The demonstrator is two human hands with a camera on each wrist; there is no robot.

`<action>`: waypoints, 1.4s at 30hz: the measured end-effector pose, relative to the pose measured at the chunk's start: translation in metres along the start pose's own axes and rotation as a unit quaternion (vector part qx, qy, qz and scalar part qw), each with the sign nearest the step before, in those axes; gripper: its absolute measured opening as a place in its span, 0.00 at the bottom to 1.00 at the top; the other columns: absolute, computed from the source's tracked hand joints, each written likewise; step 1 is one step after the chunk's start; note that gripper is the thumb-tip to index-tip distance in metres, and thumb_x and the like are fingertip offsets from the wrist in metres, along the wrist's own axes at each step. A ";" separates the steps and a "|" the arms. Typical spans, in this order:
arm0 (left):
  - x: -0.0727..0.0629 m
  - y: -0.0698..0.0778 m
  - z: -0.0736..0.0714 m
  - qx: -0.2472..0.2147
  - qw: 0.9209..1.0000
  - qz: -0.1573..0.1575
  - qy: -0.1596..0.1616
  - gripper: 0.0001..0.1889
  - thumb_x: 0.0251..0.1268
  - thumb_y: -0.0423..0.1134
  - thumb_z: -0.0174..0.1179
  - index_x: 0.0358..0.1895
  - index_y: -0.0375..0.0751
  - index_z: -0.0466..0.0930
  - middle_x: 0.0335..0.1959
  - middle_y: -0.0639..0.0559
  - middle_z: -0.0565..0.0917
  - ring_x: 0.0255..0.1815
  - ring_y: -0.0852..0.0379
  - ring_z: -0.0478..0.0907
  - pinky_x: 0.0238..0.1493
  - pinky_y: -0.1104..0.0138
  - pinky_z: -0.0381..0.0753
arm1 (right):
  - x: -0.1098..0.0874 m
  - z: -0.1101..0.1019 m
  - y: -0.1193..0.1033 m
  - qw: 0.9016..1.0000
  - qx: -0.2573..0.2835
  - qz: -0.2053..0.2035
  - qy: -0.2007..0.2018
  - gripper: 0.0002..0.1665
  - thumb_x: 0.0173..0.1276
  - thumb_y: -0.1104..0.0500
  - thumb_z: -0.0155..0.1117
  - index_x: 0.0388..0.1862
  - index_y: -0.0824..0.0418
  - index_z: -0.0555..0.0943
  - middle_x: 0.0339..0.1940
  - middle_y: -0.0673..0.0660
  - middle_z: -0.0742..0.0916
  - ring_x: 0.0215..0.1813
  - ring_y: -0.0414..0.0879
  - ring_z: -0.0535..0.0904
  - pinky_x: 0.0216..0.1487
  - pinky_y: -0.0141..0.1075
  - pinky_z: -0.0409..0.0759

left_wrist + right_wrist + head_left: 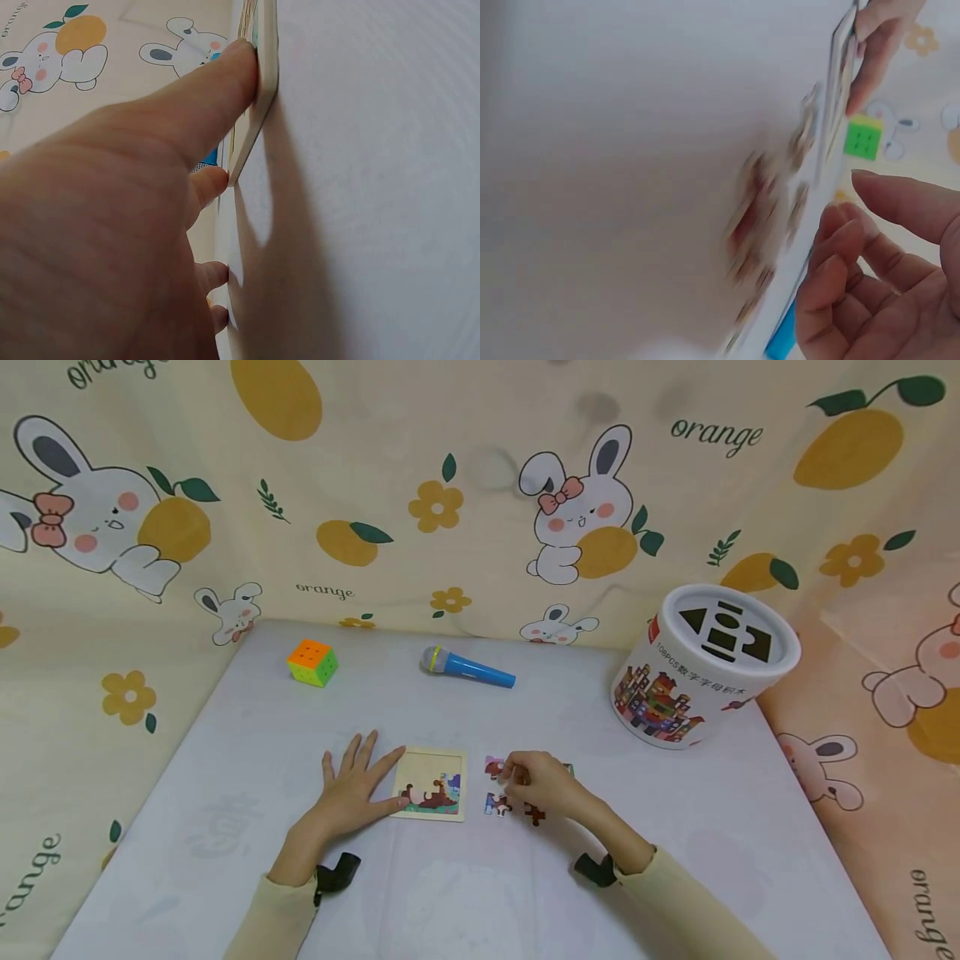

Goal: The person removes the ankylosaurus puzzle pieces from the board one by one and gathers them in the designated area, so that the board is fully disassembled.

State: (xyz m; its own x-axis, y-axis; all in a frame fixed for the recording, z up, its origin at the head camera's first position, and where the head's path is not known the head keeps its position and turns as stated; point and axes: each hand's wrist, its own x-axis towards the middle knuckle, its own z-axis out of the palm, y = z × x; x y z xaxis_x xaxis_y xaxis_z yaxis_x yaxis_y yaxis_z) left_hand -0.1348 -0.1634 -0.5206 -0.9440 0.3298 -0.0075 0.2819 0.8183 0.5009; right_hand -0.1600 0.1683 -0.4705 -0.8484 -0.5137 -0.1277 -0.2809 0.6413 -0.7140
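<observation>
Cream cloth sleeves (697,906) are seen nearest. By the left hand (347,795), its fingers spread wide, a square, shallow-rimmed tray of pale wood (422,766) is touched along its left side; its lower part is filled with printed pieces. Beside it, on the smooth white tabletop (465,893), small, knobbed, multicoloured puzzle pieces (497,804) are scattered. Over these the right hand (545,782) is held loosely curled, thumb and fingers narrowly parted.
</observation>
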 end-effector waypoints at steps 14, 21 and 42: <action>0.000 0.001 -0.001 -0.002 1.000 -0.001 -0.001 0.42 0.60 0.62 0.65 0.75 0.48 0.65 0.79 0.30 0.48 0.78 0.28 0.38 0.63 0.25 0.27 | 0.035 0.028 -0.036 0.996 0.052 -0.070 -0.022 0.20 0.62 0.69 0.70 0.53 0.71 0.80 0.46 0.63 0.85 0.45 0.54 0.79 0.45 0.38 0.81; 0.000 0.001 -0.001 -0.009 1.000 0.004 -0.002 0.41 0.61 0.61 0.64 0.76 0.49 0.64 0.79 0.31 0.47 0.78 0.29 0.37 0.63 0.26 0.27 | 0.043 0.035 -0.040 0.996 0.050 -0.063 -0.032 0.21 0.63 0.68 0.70 0.54 0.70 0.80 0.47 0.62 0.85 0.47 0.52 0.79 0.45 0.35 0.79; -0.001 0.001 -0.003 0.005 1.000 -0.002 0.001 0.42 0.60 0.62 0.65 0.75 0.49 0.65 0.79 0.30 0.48 0.78 0.28 0.39 0.63 0.25 0.28 | 0.047 0.050 -0.045 0.997 -0.055 -0.052 -0.032 0.17 0.61 0.70 0.71 0.50 0.64 0.82 0.41 0.57 0.79 0.37 0.47 0.75 0.37 0.33 0.74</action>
State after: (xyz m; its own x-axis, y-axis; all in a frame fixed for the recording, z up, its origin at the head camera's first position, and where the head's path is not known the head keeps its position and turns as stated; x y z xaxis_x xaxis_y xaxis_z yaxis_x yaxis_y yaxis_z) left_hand -0.1344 -0.1637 -0.5177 -0.9456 0.3253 -0.0074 0.2797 0.8243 0.4922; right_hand -0.1646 0.0870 -0.4784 -0.7828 -0.6138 -0.1025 -0.4168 0.6394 -0.6461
